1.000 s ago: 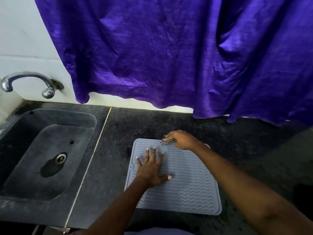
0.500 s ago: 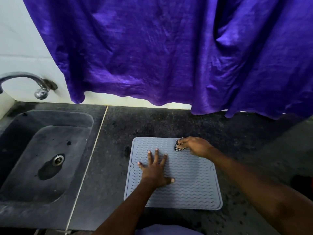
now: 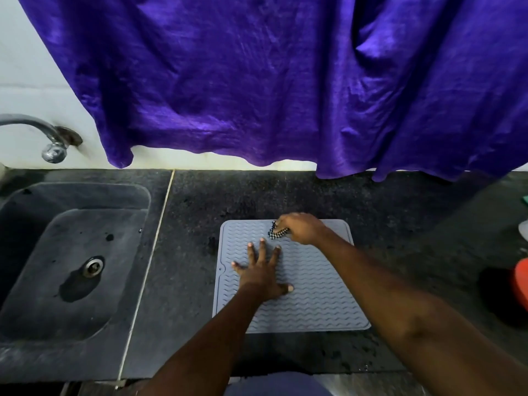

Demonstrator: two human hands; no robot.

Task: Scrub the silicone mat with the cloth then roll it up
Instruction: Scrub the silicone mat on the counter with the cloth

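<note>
A grey silicone mat [image 3: 320, 304] with wavy ridges lies flat on the dark stone counter [image 3: 194, 310]. My left hand [image 3: 261, 274] rests on the mat's left half, palm down with fingers spread. My right hand [image 3: 303, 228] grips a small black-and-white checked cloth [image 3: 276, 233] and holds it against the mat near its far edge. Most of the cloth is hidden under my fingers.
A dark sink [image 3: 71, 258] with a metal tap [image 3: 45, 138] lies to the left. A purple curtain [image 3: 285, 81] hangs over the back wall. A red object [image 3: 521, 284] and a pale object [image 3: 524, 230] sit at the right edge.
My right hand with the cloth slid right along the mat's far edge, then back left a little. My left hand stayed pressed flat on the mat.
</note>
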